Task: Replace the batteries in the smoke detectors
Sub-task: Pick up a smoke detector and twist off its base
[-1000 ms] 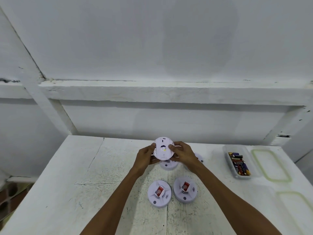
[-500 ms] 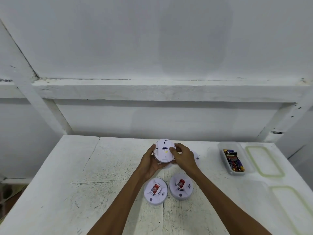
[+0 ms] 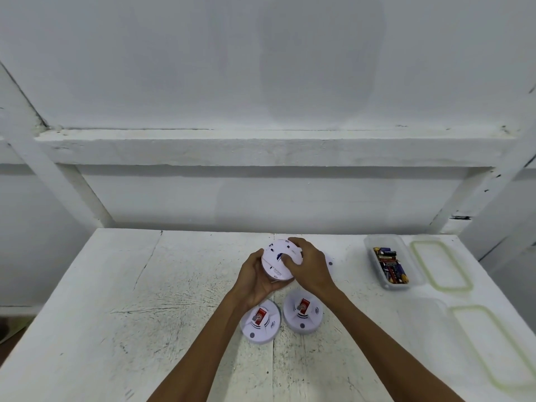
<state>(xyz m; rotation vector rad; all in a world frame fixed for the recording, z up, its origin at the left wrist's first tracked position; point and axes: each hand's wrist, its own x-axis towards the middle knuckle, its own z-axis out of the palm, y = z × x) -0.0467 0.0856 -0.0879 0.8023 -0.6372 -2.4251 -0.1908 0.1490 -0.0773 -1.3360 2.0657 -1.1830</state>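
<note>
Both of my hands hold a round white smoke detector [image 3: 275, 264] above the middle of the white table [image 3: 116, 300], its back facing me. My left hand [image 3: 255, 278] cups it from below and the left. My right hand [image 3: 310, 266] grips its right rim, with the thumb pressed onto the back. Two more white detectors lie face up nearer to me, each with a red label: one on the left [image 3: 261, 322] and one on the right [image 3: 303, 311]. Behind my right hand the edge of another detector [image 3: 329, 261] shows.
A clear plastic tub [image 3: 412, 271] with several loose batteries [image 3: 390, 266] stands at the right of the table. Beside it lies a green-rimmed lid [image 3: 441, 265]. A second clear tub [image 3: 429, 320] and its lid [image 3: 493, 343] lie nearer the right edge. A white ledge [image 3: 261, 146] runs along the wall.
The held detector has tilted down and toward my left palm. My right hand has moved over its right rim, thumb onto the back. The view has shifted slightly.
</note>
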